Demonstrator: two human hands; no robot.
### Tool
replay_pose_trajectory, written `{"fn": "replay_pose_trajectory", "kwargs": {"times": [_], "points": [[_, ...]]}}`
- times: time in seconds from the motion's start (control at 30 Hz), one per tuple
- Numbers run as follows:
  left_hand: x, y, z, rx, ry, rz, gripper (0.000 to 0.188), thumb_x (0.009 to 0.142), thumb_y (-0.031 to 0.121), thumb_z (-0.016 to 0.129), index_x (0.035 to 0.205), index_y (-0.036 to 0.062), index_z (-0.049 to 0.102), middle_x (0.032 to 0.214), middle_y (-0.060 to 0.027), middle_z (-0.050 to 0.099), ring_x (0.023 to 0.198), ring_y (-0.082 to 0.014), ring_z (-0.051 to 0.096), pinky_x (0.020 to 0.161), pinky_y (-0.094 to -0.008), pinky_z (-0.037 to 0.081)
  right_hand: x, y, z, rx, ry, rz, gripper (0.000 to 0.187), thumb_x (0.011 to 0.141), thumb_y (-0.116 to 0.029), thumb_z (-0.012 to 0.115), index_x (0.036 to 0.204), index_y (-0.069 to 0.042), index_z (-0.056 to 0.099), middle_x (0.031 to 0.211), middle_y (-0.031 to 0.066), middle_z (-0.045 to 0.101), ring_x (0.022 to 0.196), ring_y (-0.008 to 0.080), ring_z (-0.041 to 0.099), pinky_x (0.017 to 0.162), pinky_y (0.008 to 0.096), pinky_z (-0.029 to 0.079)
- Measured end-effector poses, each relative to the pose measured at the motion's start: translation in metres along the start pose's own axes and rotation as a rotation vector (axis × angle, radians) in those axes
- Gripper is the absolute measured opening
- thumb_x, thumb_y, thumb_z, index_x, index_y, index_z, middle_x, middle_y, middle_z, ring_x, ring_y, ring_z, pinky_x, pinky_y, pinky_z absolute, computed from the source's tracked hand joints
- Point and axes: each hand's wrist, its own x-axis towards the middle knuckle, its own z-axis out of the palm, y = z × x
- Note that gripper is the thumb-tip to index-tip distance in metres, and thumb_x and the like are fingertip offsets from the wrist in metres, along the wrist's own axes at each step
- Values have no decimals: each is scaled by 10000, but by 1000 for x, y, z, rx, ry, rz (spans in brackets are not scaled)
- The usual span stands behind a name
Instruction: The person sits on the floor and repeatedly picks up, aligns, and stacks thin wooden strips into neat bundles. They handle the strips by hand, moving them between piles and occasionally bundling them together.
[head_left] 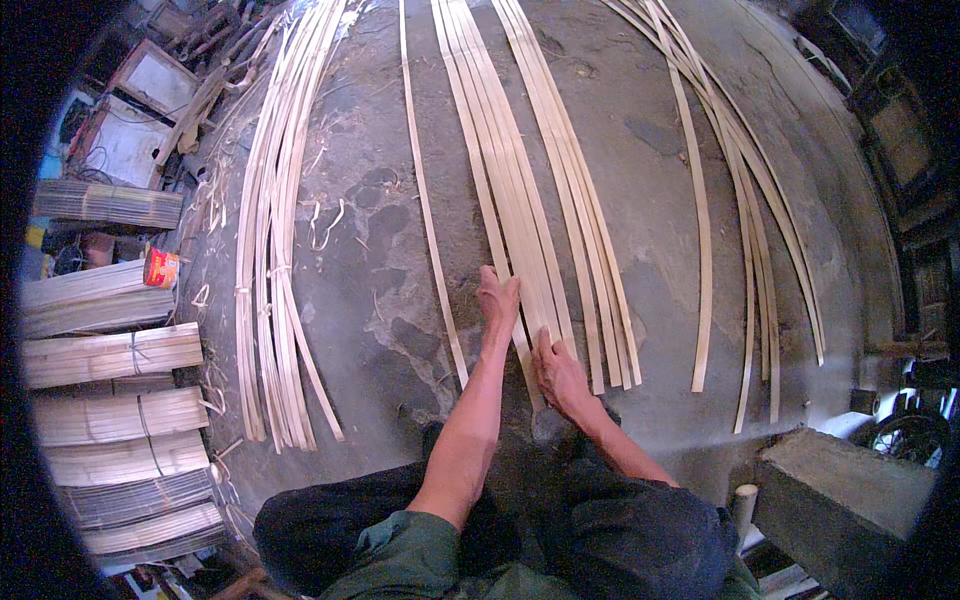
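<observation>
Long, pale bamboo strips [492, 95] lie side by side on the floor in front of me, running away toward the far edge. My left hand [498, 297] is closed around the leftmost strip of this middle row, a short way up from its near end. Lower and to the right, my right hand [558, 372] grips the row near its near ends, fingers bent over the strips. Its fingertips are partly hidden, so how many strips it holds is unclear. A single narrow strip [425, 200] lies apart to the left of my left hand.
Another strip group [572, 170] lies just right of the middle row. A bundle of strips [268, 270] is at left, and loose crossing strips [745, 170] at right. Tied slat stacks [120, 415] line the left side, with a red tin [161, 268]. A concrete block [840, 480] stands near right.
</observation>
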Motion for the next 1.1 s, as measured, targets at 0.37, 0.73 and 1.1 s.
{"fn": "replay_pose_trajectory", "kwargs": {"times": [0.37, 0.73, 1.1], "points": [[13, -25, 9, 4, 15, 59, 364, 758, 131, 700, 981, -10, 449, 813, -232, 600, 786, -421, 625, 699, -472, 476, 5, 3, 4, -57, -6, -14, 543, 935, -188, 470, 1419, -7, 303, 910, 260, 559, 748, 465, 594, 661, 531, 489], [5, -1, -4, 79, 13, 76, 344, 775, 176, 668, 978, -13, 465, 836, -230, 620, 793, -389, 641, 705, -468, 485, 12, 0, -8, -248, -84, 11, 492, 951, -291, 472, 1390, -90, 381, 767, 184, 639, 658, 382, 636, 559, 509, 493], [10, -19, 9, -10, 61, 63, 364, 804, 260, 651, 1029, -7, 547, 866, -202, 654, 776, -362, 646, 728, -442, 501, 3, 0, 6, 109, 66, -80, 558, 938, -246, 536, 1427, -63, 339, 850, 227, 591, 742, 409, 600, 649, 475, 481]]}}
